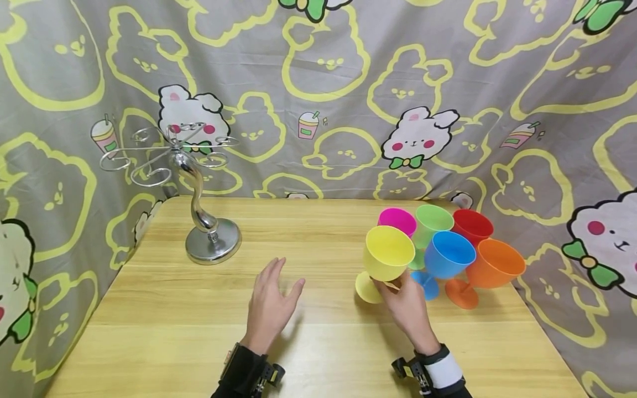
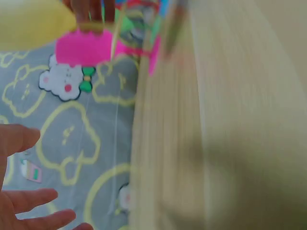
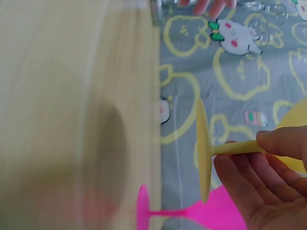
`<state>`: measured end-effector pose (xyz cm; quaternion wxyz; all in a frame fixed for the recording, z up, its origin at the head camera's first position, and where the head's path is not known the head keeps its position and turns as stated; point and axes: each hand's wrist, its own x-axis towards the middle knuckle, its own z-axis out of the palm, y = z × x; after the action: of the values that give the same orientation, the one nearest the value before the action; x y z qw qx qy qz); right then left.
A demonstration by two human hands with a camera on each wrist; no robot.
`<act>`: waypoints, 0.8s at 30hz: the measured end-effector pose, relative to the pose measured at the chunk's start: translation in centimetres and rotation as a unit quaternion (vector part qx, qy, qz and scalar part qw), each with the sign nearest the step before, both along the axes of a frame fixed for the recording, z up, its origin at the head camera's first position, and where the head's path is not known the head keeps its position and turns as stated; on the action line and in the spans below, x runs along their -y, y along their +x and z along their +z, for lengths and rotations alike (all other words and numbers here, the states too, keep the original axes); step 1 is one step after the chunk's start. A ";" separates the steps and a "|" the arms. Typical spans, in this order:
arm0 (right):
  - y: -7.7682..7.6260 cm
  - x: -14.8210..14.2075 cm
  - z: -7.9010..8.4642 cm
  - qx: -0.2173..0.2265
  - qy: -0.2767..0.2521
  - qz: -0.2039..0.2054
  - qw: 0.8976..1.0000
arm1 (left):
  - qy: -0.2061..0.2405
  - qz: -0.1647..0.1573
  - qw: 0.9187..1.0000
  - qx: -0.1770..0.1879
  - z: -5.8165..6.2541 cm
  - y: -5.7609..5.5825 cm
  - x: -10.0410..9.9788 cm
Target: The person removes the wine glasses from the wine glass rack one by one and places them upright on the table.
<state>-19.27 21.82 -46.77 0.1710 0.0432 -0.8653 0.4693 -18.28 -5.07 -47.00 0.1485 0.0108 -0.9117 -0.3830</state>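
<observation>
A yellow plastic goblet is in my right hand, which pinches its stem between thumb and fingers. In the right wrist view the goblet's round foot is lifted off the table. My left hand hovers over the table's middle, fingers spread and holding nothing. Behind and right of the yellow goblet stand a magenta goblet, a green goblet, a red goblet, a blue goblet and an orange goblet.
At the back left of the wooden table stands a silver metal rack with a curved stem, round base and curled wire arms on top. A patterned grey curtain hangs along the back and both sides.
</observation>
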 end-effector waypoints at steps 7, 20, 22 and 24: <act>-0.3 -2.0 -1.4 0.007 0.031 -0.018 0.999 | -0.067 0.017 0.998 -0.005 0.4 0.1 0.9; -0.9 -3.7 -3.5 0.049 0.080 -0.066 0.993 | -0.049 0.005 0.998 0.028 0.0 0.4 0.6; -1.0 -3.9 -3.7 0.056 0.081 -0.069 0.993 | -0.048 0.004 0.998 0.027 0.0 0.4 0.6; -1.2 -4.0 -3.7 0.060 0.084 -0.073 0.992 | -0.048 0.004 0.999 0.026 -0.1 0.5 0.6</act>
<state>-20.47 25.83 -50.51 0.1480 -0.0344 -0.9113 0.3826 -17.83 -5.63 -47.06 0.1266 0.0174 -0.9324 -0.3380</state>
